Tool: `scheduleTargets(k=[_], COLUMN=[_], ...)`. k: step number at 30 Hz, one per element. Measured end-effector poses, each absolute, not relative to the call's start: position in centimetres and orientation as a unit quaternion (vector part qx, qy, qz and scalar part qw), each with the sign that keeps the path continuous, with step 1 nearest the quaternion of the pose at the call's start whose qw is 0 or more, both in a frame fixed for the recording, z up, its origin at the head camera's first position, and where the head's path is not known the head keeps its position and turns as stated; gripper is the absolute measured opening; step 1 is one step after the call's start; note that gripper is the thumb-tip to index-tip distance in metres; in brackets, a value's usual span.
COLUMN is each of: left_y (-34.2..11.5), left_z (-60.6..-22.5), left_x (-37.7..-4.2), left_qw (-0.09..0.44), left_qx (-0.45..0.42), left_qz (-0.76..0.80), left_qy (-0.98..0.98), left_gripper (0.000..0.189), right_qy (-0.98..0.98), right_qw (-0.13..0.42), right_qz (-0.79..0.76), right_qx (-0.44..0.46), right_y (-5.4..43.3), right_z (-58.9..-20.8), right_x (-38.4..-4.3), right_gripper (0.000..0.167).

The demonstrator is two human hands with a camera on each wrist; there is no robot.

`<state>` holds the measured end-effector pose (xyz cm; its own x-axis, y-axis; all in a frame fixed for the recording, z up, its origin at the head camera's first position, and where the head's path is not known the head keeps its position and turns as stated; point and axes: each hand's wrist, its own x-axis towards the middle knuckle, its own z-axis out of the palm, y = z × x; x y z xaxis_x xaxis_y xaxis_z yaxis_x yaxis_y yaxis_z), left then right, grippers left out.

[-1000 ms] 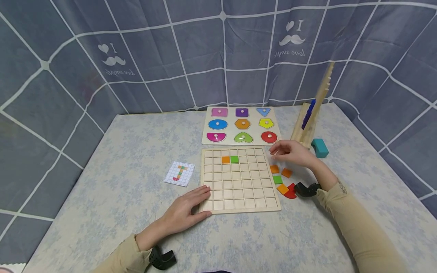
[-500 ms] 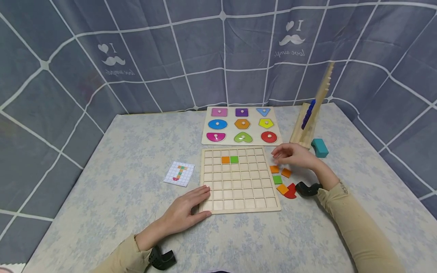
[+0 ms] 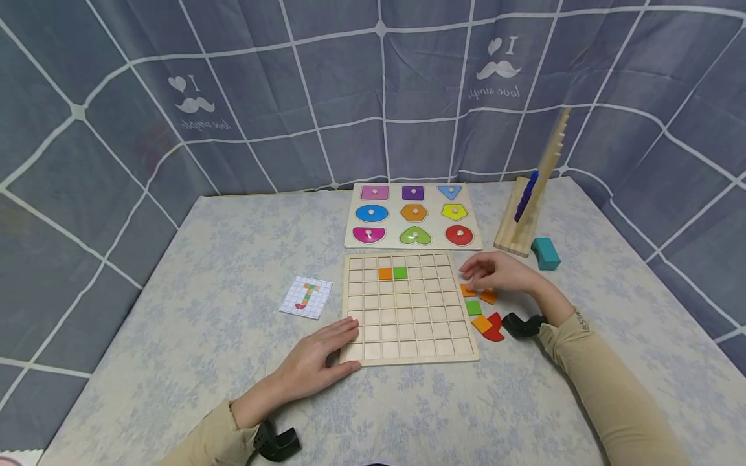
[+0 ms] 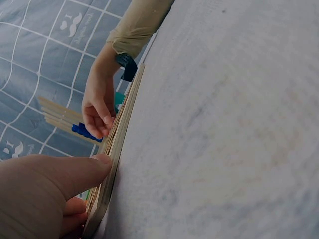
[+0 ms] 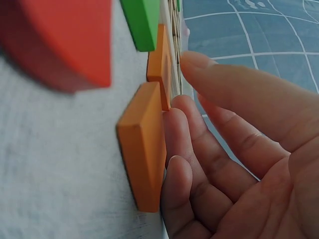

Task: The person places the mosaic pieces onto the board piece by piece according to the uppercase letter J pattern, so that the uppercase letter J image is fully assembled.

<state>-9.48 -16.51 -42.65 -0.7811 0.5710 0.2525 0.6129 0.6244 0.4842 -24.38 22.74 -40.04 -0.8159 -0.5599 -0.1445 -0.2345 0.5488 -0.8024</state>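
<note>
"What is held in the board [image 3: 412, 316] on the counter [image 3: 233, 252]?"
"An orange tile [image 3: 385, 274], a green tile [image 3: 400, 273]. Its edge is touched by the left hand [image 3: 311, 362], fingers loosely extended; nothing is gripped by the right hand [image 3: 500, 272], fingers half bent."

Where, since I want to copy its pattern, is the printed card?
In the head view, the card lies left of the grid board, just beyond the left hand.
</note>
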Motion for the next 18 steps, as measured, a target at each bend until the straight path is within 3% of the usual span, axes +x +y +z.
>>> scheduleTargets(k=[18], left_y=[-16.44], left_z=[-42.54], left_x=[-9.49], left_qw=[0.035], left_qx=[-0.331], left_qz=[-0.275], left_qy=[-0.902], left_gripper=[0.057], right_qy=[0.862], right_qw=[0.224], right_qz=[-0.400], right_qx=[-0.218], right_y=[23.06], right_z=[-40.12], right_x=[-24.61], right_gripper=[0.034])
